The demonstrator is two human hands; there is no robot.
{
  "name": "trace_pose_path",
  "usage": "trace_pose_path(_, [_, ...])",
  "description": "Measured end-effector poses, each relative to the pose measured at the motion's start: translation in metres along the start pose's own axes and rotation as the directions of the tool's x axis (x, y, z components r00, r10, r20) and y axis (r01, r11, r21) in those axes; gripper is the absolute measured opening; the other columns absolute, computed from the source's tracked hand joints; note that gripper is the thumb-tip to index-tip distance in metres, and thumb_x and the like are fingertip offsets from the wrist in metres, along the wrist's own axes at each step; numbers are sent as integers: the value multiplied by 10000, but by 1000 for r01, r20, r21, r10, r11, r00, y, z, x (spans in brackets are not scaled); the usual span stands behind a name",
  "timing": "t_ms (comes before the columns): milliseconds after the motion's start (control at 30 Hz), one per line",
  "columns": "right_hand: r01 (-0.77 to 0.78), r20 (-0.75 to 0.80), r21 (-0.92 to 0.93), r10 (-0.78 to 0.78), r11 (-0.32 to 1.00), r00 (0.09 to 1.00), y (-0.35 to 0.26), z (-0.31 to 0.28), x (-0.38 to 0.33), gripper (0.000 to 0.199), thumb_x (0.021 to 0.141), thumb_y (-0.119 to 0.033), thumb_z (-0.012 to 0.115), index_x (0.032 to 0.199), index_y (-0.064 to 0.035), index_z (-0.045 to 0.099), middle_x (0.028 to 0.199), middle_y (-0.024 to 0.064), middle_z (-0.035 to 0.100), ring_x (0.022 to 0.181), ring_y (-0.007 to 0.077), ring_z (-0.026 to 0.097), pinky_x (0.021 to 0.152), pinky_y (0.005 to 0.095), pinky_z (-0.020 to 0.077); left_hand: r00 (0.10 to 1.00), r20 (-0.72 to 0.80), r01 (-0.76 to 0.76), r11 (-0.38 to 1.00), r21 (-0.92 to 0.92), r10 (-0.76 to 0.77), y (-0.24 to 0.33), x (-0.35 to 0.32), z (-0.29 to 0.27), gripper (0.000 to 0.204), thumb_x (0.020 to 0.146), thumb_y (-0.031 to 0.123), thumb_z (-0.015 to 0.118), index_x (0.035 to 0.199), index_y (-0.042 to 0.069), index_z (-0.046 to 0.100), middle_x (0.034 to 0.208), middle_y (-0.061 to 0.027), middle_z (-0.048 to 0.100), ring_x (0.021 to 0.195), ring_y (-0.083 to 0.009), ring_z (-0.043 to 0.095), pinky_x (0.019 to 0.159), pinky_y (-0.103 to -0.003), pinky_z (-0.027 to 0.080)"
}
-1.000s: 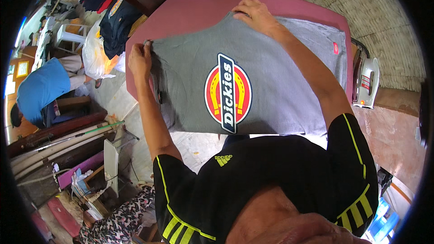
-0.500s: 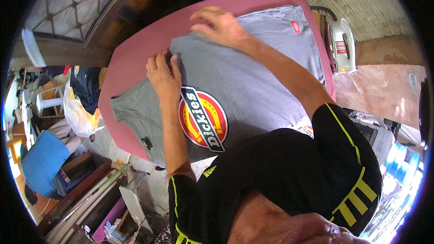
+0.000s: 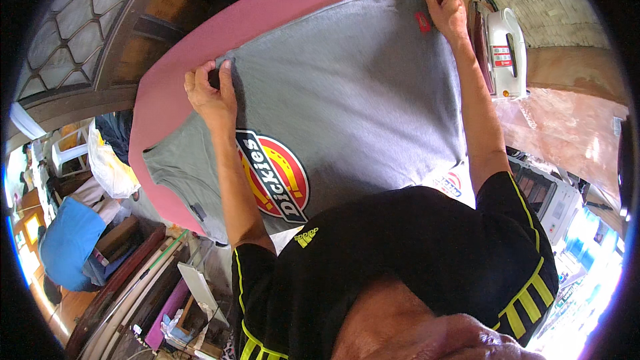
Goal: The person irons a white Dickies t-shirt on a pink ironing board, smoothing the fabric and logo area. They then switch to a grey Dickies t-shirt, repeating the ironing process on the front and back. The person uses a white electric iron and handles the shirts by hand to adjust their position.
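Observation:
A grey shirt [image 3: 347, 93] with a large round red-and-yellow print lies spread across a pink-covered ironing board [image 3: 180, 60]. At its far edge, near the armhole, my left hand [image 3: 212, 97] is closed, thumb and curled fingers pinching the cloth. A dark gap shows between that thumb and the fingers. My right hand [image 3: 452, 17] pinches the far right corner at the hem, beside a small red tag. The neck of the shirt points left, and part of its near side is hidden under my torso.
A white iron [image 3: 507, 53] rests at the board's right end. Dark wooden framing with a lattice panel [image 3: 73, 27] borders the far left. Below left are a white plastic bag [image 3: 110, 167], a blue cloth-like item [image 3: 70, 233] and several long poles [image 3: 140, 287].
My right hand has moved far right to the hem corner and taken hold of it. My left hand has shifted slightly left and closed on the cloth. The shirt's far edge looks straighter.

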State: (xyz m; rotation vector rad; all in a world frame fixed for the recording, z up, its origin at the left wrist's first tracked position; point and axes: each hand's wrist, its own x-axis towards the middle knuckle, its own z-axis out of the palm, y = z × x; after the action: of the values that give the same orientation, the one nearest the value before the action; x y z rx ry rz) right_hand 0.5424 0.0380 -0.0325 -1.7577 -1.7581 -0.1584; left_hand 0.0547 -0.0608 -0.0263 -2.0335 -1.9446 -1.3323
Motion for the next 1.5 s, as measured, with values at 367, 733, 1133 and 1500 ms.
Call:
trace_pose_path(367, [-269, 103, 383, 249, 883, 963, 51, 18, 30, 370, 894, -397, 742, 976, -36, 733, 791, 28, 660, 757, 102, 573, 729, 283, 490, 996, 7, 94, 992, -81, -94, 5, 11, -1, 252, 889, 259, 743, 933, 16, 692, 891, -150, 622, 882, -321, 610, 801, -431, 476])
trace_pose_path(733, [63, -190, -145, -91, 987, 978, 58, 70, 34, 318, 953, -348, 587, 1060, -51, 553, 932, 264, 660, 843, 504, 600, 730, 595, 471, 996, 36, -94, 902, 422, 87, -10, 21, 15, 277, 927, 306, 678, 943, 29, 669, 941, -168, 661, 881, -382, 628, 782, -489, 485])
trace_pose_path(1133, [45, -221, -321, -121, 946, 968, 42, 76, 31, 469, 884, -390, 676, 1233, -88, 592, 808, 180, 669, 682, 380, 647, 604, 493, 535, 1000, 13, 3, 706, 708, -17, 69, 24, 32, 347, 894, 364, 703, 1137, 125, 635, 1181, -163, 609, 1105, -362, 559, 904, -558, 423])
trace_pose_path(1500, [-17, 183, 359, -53, 933, 982, 29, -9, 53, 308, 874, -293, 713, 1055, -52, 646, 842, 182, 702, 763, 392, 670, 682, 486, 531, 776, 420, -486, 870, -77, 471, 271, 11, 220, 669, 944, 416, 567, 1472, 27, 434, 1586, -202, 323, 1460, -414, 288, 1177, -595, 198])
